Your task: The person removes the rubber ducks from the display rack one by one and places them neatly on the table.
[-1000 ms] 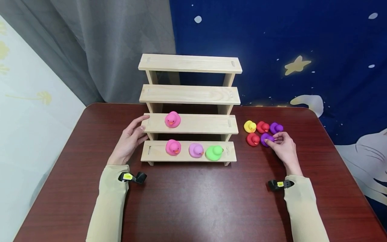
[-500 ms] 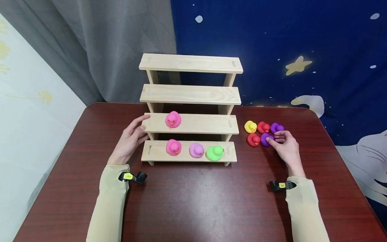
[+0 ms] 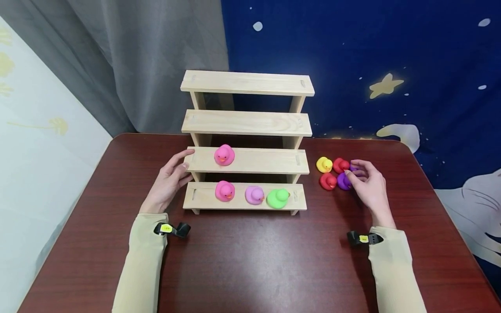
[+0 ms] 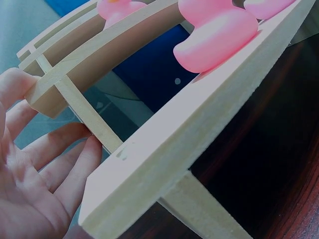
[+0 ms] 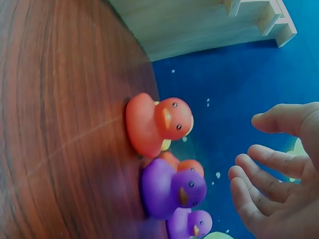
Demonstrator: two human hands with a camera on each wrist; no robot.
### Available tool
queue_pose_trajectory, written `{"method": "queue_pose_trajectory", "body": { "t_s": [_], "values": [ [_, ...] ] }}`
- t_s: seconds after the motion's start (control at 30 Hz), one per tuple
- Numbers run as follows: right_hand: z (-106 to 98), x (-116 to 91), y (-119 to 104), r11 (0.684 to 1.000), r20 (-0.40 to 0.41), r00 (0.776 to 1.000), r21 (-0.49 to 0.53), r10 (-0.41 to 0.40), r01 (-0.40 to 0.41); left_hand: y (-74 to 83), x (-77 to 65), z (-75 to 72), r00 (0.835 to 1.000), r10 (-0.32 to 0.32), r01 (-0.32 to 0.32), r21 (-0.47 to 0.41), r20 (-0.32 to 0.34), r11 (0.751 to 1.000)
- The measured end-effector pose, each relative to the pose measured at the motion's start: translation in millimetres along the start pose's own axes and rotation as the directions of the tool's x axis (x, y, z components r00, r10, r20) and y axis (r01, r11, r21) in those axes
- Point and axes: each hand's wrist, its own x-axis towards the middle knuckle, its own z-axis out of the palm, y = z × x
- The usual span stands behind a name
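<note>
My left hand grips the left end of the second step of a wooden tiered stand, its fingertips at the side support. My right hand hovers over the purple ducks at the right with its fingers spread apart, and nothing lies between them in the right wrist view. Just beneath it sits the front purple rubber duck; the rear purple duck is mostly hidden by fingers. Beside them stand a front red duck, a rear red duck and a yellow duck.
On the lowest step stand a pink duck, a lilac duck and a green duck. Another pink duck is on the second step. The stand rests on a dark red-brown table, with a blue curtain behind it.
My right hand has come off the front purple duck, and its fingers have shifted back over the rear purple one. My left hand stays at the stand.
</note>
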Motion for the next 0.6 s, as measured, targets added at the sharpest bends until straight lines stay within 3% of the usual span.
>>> {"method": "queue_pose_trajectory", "body": {
  "t_s": [0.3,0.43,0.6],
  "values": [
    [7.6,-2.3,-12.3,0.991,-0.034,0.993,0.065,-0.113,0.115,1.0,-0.2,0.3,1.0,0.005,-0.005,0.009,-0.002,1.0],
    [8.6,-6.2,-28.2,0.986,-0.022,0.989,0.076,-0.146,0.148,0.4,0.0,0.7,1.0,0.011,-0.011,0.004,0.001,1.0],
    [16.6,-3.8,-23.5,0.982,-0.015,0.985,0.08,-0.172,0.173,0.7,-0.1,0.9,1.0,0.008,-0.008,0.007,0.002,1.0]
  ]
}}
